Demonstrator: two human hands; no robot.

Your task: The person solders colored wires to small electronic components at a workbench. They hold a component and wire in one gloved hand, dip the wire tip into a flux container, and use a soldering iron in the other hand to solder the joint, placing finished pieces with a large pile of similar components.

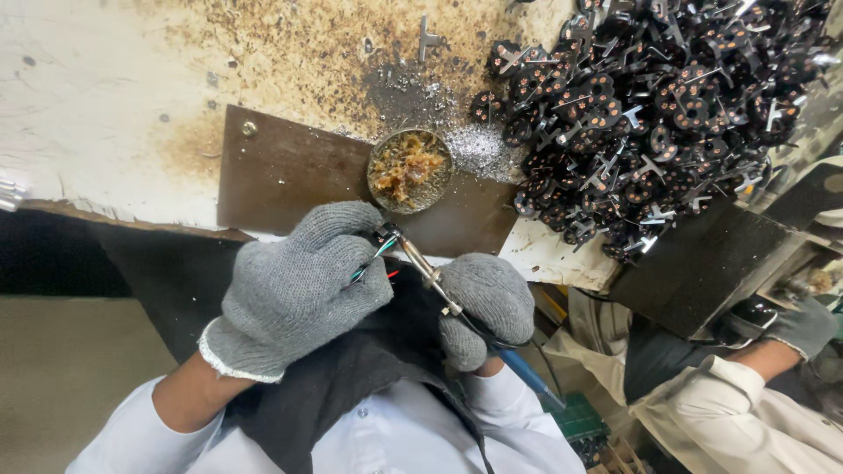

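Just at the left grip, soldering iron touches wires

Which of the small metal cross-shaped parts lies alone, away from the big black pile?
The single grey metal cross near the top edge of the stained white bench. It lies by itself left of the pile of black parts, with no black disc attached.

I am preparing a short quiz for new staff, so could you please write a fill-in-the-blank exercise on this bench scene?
1. Both hands wear knitted ____ gloves.
2. The right hand holds a soldering ____ by its handle.
3. The left hand pinches thin coloured ____.
4. The round tin of brownish paste sits beside a ____ of small black parts.

Missing words: grey; iron; wires; pile
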